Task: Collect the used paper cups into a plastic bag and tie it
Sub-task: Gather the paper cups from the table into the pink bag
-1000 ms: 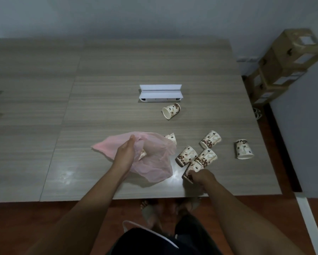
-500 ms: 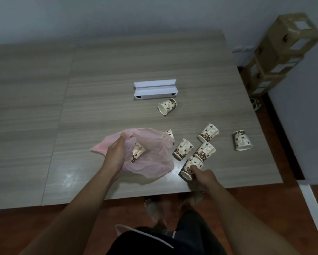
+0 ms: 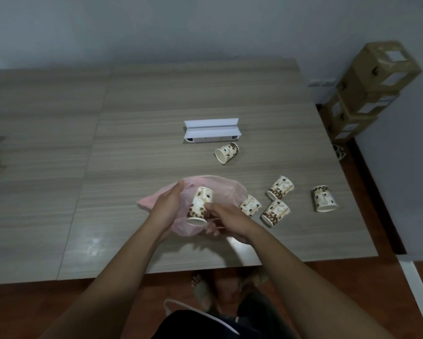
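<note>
Left hand [image 3: 167, 207] pinching pink bag [image 3: 226, 192] mouth open, right hand [image 3: 226, 215] gripping one paper cup [image 3: 200, 205]: push base-first, deep between both hands, then release.

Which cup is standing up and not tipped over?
The cup farthest right, alone near the table's right edge. It stands upside down on its rim; the other loose cups lie on their sides.

A bean-printed paper cup [image 3: 200, 206] is tilting mouth-down over the crumpled pink plastic bag [image 3: 226, 192]; five cups [image 3: 276, 212] are lying nearby.
</note>
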Motion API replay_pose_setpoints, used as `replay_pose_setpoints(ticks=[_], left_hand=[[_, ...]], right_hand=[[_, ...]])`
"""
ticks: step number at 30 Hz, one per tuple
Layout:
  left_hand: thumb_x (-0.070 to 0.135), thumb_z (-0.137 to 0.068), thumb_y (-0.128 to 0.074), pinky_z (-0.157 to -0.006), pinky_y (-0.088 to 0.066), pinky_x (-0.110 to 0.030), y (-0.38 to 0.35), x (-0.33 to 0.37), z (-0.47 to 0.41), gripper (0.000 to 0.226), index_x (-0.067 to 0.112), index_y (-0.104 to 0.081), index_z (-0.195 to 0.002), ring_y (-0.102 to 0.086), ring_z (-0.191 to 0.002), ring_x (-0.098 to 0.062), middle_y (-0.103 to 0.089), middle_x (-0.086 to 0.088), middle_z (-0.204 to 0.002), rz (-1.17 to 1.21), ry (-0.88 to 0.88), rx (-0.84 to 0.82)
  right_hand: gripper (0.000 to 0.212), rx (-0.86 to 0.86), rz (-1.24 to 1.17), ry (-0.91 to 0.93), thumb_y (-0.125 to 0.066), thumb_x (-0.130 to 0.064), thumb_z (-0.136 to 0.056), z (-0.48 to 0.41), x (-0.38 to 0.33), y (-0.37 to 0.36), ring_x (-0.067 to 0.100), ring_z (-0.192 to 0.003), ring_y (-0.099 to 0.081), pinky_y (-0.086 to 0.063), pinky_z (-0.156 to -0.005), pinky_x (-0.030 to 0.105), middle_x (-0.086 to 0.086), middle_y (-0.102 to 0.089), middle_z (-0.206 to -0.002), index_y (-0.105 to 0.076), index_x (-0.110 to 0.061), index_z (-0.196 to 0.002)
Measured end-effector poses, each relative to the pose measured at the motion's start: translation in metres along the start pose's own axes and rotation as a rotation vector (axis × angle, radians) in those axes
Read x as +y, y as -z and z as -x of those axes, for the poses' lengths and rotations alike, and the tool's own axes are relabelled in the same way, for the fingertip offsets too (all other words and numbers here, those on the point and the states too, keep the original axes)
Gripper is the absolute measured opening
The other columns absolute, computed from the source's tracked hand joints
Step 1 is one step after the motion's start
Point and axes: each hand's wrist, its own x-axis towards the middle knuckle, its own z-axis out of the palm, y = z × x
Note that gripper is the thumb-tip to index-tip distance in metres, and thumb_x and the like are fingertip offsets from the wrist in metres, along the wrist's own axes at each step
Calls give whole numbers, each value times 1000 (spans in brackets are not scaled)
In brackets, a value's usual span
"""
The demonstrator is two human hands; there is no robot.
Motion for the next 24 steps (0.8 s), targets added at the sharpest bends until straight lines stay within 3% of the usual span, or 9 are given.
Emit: replay_pose_setpoints(ticks=[2, 4, 6, 10, 13, 15, 19, 21, 24], left_hand=[[71, -82, -64, -101, -53, -43, -1, 9, 6, 70, 16, -82, -120, -75, -109, -32, -83, -21, -115, 14, -27, 13], [71, -81, -69, -91, -50, -46, 0, 16, 11, 71, 13, -83, -119, -70, -106, -41, -81, -22, -117, 78, -13, -21], [65, -88, -72, -101, -48, -55, 4, 22, 17, 64, 12, -84, -122, -70, -119, -49, -80, -24, -124, 114, 54, -63], [53, -107, -62, -116, -45, -57, 15, 28, 24, 50, 10, -84, -122, -70, -126, -45, -80, -23, -126, 108, 108, -111], [51, -110, -58, -117, -53, -54, 25, 25, 18, 50, 10, -82, -127, -76, -122, -40, -81, -21, -126, 135, 51, -37], [49, -111, -55, -111, -56, -49, 30, 23, 16, 50, 9, -80, -128, -77, -117, -36, -81, -20, -125, 155, 29, 4], [47, -113, -53, -86, -61, -34, 34, 19, 14, 46, 10, -81, -118, -83, -88, -18, -86, -10, -106, 156, -4, 74], [50, -112, -54, -84, -59, -33, 35, 16, 11, 48, 11, -81, -118, -82, -88, -18, -85, -12, -110, 150, -11, 120], [52, -111, -55, -97, -58, -41, 35, 13, 9, 50, 11, -82, -120, -78, -109, -29, -83, -18, -118, 158, -4, 145]], right_hand=[[34, 0, 80, 21, -68, -45, -100, -11, -17, -21, 24, -66, -66, -49, -57, 30, 10, -74, -80, -77, -12, -100], [35, 16, 193, 28, -66, -46, -98, -23, -23, -36, 23, -65, -66, -49, -58, 31, 7, -73, -81, -77, -12, -95], [31, 28, 336, 21, -57, -32, -105, -31, -24, -49, 22, -61, -64, -48, -58, 32, 11, -71, -82, -71, -11, -87], [32, 88, 519, 57, -54, -21, -107, -41, -22, -68, 30, -70, -68, -53, -62, 35, 11, -74, -81, -66, -19, -77], [28, 46, 499, 68, -57, -32, -109, -40, -18, -67, 25, -70, -72, -51, -56, 30, 16, -83, -104, -76, -15, -98], [31, -62, 450, 88, -62, -40, -107, -33, -17, -54, 20, -75, -75, -49, -57, 27, 7, -83, -113, -78, -14, -114], [38, -248, 124, 53, -66, -43, -107, -15, -12, -6, 26, -84, -78, -51, -62, 30, 3, -80, -128, -74, -13, -129], [35, -98, -39, 39, -63, -35, -109, -9, -7, 20, 23, -69, -74, -48, -56, 30, 8, -82, -116, -74, -7, -125], [26, 277, 19, 92, -63, -30, -107, -16, 6, 62, 19, -51, -63, -44, -51, 30, 8, -76, -88, -77, -9, -109]])
